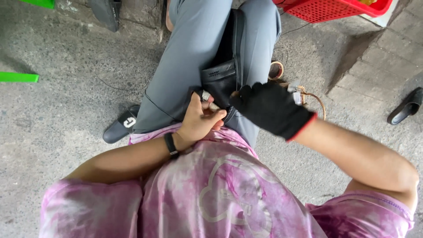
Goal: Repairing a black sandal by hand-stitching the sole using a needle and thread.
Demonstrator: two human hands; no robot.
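Note:
A black leather boot lies clamped between my knees, which are in grey trousers. My left hand, bare with a black band at the wrist, grips the boot's near edge; its thumb and fingers pinch something small and pale that I cannot make out. My right hand wears a black glove with a red cuff edge and rests against the boot's right side, fingers curled onto the leather. A thin dark thread runs from my left hand across my left thigh.
A roll of tape and a coil of tan cord lie on the concrete by my right knee. A red plastic basket stands at the top right. Black sandals: one on my left foot, another loose at the right.

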